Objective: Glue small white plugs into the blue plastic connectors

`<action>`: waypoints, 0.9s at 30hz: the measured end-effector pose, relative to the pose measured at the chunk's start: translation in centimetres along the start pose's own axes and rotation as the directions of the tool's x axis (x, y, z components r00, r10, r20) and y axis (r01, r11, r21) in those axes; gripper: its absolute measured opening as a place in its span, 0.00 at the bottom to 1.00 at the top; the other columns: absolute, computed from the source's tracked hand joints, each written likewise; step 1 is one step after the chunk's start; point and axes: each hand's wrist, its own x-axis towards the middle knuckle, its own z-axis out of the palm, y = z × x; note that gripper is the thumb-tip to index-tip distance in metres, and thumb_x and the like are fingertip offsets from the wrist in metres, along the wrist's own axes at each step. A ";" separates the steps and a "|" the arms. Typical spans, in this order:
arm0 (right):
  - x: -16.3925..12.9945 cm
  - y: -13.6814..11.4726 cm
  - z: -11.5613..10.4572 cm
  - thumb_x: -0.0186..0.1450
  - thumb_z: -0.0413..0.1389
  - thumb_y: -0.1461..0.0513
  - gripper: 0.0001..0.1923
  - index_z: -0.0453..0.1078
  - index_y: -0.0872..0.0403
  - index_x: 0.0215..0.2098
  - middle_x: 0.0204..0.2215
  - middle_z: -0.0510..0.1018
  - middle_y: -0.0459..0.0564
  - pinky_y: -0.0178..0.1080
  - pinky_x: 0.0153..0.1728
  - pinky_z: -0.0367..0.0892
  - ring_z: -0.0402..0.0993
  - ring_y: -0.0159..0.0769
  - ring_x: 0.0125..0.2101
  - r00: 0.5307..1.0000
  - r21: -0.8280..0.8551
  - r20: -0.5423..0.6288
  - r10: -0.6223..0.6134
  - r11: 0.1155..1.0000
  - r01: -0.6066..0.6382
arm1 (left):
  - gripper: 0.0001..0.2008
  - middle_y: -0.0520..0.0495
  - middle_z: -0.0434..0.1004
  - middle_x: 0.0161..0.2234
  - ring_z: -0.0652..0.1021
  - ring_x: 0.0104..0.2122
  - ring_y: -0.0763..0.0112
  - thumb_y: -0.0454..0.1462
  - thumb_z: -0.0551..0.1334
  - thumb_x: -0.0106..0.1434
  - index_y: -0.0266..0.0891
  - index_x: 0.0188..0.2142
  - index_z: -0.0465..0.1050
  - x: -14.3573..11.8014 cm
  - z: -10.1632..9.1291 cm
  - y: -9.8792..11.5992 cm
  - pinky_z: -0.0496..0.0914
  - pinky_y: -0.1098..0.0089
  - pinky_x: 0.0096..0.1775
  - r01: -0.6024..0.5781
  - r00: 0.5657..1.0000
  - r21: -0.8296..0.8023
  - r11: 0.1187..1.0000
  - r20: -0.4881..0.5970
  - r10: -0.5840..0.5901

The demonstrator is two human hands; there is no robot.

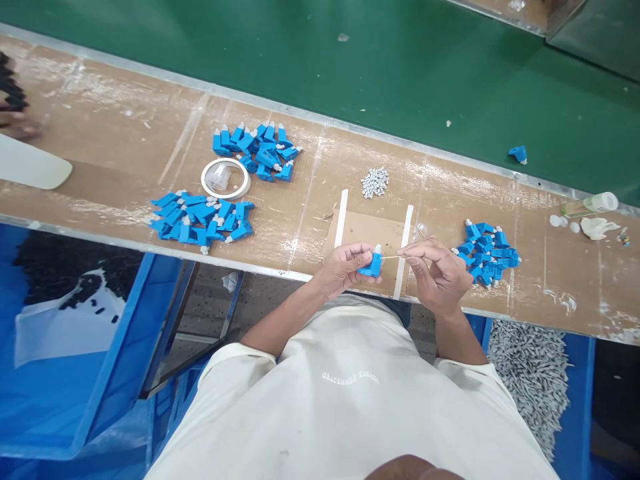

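The left hand (345, 265) pinches a small blue connector (371, 265) between thumb and fingers, holding it just above the near edge of the wooden surface (125, 153). The right hand (436, 270) pinches a thin stick (395, 257) whose tip touches the connector's white cap. Close by the right hand lies a pile of blue connectors (487, 253) — two more heaps (203, 220) sit well to the left, around a roll of tape (225, 178). Small grey parts (375, 182) lie further back.
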 end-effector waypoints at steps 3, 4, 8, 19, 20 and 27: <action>0.0 0.0 0.1 0.70 0.58 0.63 0.06 0.77 0.48 0.43 0.33 0.85 0.48 0.44 0.36 0.75 0.81 0.40 0.33 1.000 -0.022 0.019 0.007 1.000 -0.007 | 0.28 0.49 0.80 0.28 0.82 0.24 0.71 0.50 0.78 0.48 0.34 0.38 0.73 0.0 0.0 0.0 0.76 0.74 0.29 -0.001 1.000 0.000 1.000 0.007 0.001; 0.0 0.0 0.1 0.70 0.58 0.63 0.06 0.77 0.48 0.42 0.33 0.85 0.48 0.44 0.36 0.75 0.81 0.40 0.33 1.000 -0.025 0.021 0.009 1.000 -0.009 | 0.28 0.49 0.80 0.28 0.82 0.24 0.71 0.50 0.78 0.48 0.33 0.38 0.73 0.0 0.1 0.0 0.76 0.74 0.29 -0.004 1.000 0.000 1.000 0.007 0.004; 0.3 -0.2 0.3 0.70 0.58 0.65 0.07 0.76 0.48 0.43 0.31 0.84 0.47 0.43 0.35 0.73 0.80 0.39 0.32 0.999 -0.026 0.041 -0.013 1.000 0.014 | 0.28 0.50 0.80 0.27 0.82 0.24 0.71 0.50 0.78 0.48 0.33 0.37 0.72 0.0 0.2 0.0 0.77 0.74 0.30 -0.017 1.000 0.005 1.000 0.001 0.017; 1.0 -0.1 0.2 0.70 0.57 0.68 0.09 0.74 0.50 0.45 0.33 0.83 0.49 0.43 0.33 0.71 0.79 0.39 0.32 0.973 -0.119 0.130 -0.193 0.971 0.208 | 0.27 0.49 0.80 0.27 0.83 0.25 0.67 0.50 0.78 0.49 0.33 0.36 0.72 0.4 -0.2 -0.3 0.74 0.72 0.28 -0.062 0.998 0.024 0.998 0.000 0.062; 1.0 -0.1 0.3 0.70 0.57 0.68 0.09 0.74 0.50 0.45 0.33 0.83 0.49 0.43 0.33 0.71 0.79 0.39 0.32 0.973 -0.120 0.126 -0.194 0.970 0.209 | 0.27 0.49 0.80 0.27 0.83 0.25 0.67 0.49 0.78 0.49 0.34 0.36 0.72 0.5 -0.2 -0.3 0.74 0.71 0.28 -0.067 0.998 0.024 0.997 0.002 0.067; 0.3 0.4 -0.3 0.71 0.57 0.63 0.07 0.77 0.46 0.44 0.32 0.83 0.48 0.45 0.36 0.73 0.80 0.41 0.33 1.000 -0.018 -0.011 0.021 1.000 -0.021 | 0.26 0.47 0.81 0.28 0.81 0.25 0.69 0.50 0.78 0.49 0.34 0.37 0.75 0.2 -0.6 0.1 0.73 0.71 0.30 -0.080 0.996 0.030 0.996 -0.025 0.081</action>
